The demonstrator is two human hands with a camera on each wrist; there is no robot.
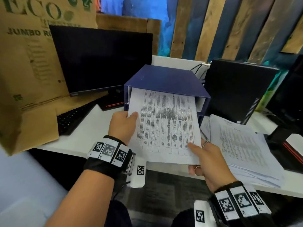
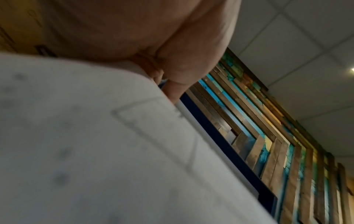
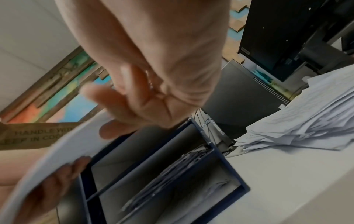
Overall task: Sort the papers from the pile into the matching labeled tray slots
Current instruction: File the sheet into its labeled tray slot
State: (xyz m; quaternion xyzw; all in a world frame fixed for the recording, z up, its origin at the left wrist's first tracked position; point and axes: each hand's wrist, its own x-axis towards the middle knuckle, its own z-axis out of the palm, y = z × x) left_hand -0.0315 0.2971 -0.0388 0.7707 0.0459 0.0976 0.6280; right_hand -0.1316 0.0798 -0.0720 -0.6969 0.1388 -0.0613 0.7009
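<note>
Both hands feed a sheet into the tray's top slot.
Left hand and right hand pinch the printed sheet; only the right wrist view shows papers inside the blue tray, lower centre.

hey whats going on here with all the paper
A person is sorting papers at a desk. Both hands hold one printed sheet: the left hand pinches its left edge, the right hand its near right corner. The sheet's far end is already in the top slot of a blue tray. A lower slot of the tray already has papers in it. The pile still to be sorted lies on the desk to the right of the tray.
</note>
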